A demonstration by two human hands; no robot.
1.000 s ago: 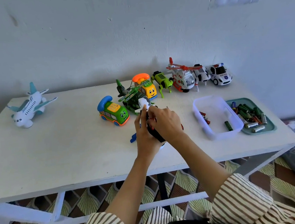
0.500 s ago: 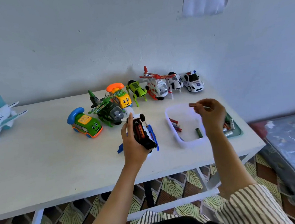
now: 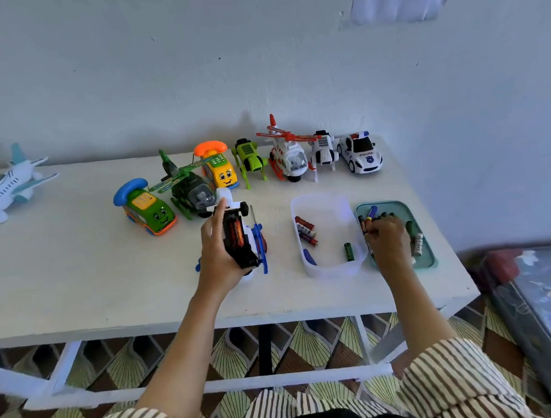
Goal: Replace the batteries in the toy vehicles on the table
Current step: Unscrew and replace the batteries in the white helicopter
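A white desk [image 3: 73,276] is set against a pale wall, and on it the toys are spread. At the far left edge a white and teal aeroplane [image 3: 3,192] is parked, well apart from the rest. A row of toys is lined up along the back: a green phone car [image 3: 146,208], a dark green helicopter [image 3: 187,190], a yellow phone car [image 3: 219,167], a lime green toy [image 3: 250,159], a white and red helicopter [image 3: 288,156], a small white toy [image 3: 323,148] and a white police car [image 3: 361,153]. Toward the right, a clear tub [image 3: 331,269] is placed just beside a teal tray [image 3: 430,258]. In the tub some red and white batteries [image 3: 306,231] and one green battery [image 3: 348,251] are seen. The tray is filled with a pile of loose batteries [image 3: 417,241]. A toy vehicle [image 3: 238,240] is held upside down above the middle of the desk by the left hand [image 3: 220,257], whose grip is wrapped around its body; the underside compartment is open, with an orange battery [image 3: 236,234] seated in it. Blue parts of the toy are seen beside the hand, and a thin screwdriver-like tool [image 3: 254,215] lies just behind. The right hand [image 3: 387,240] is lowered onto the pile in the tray, fingers curled down among the batteries; whether its grip is pinching one cannot be told.
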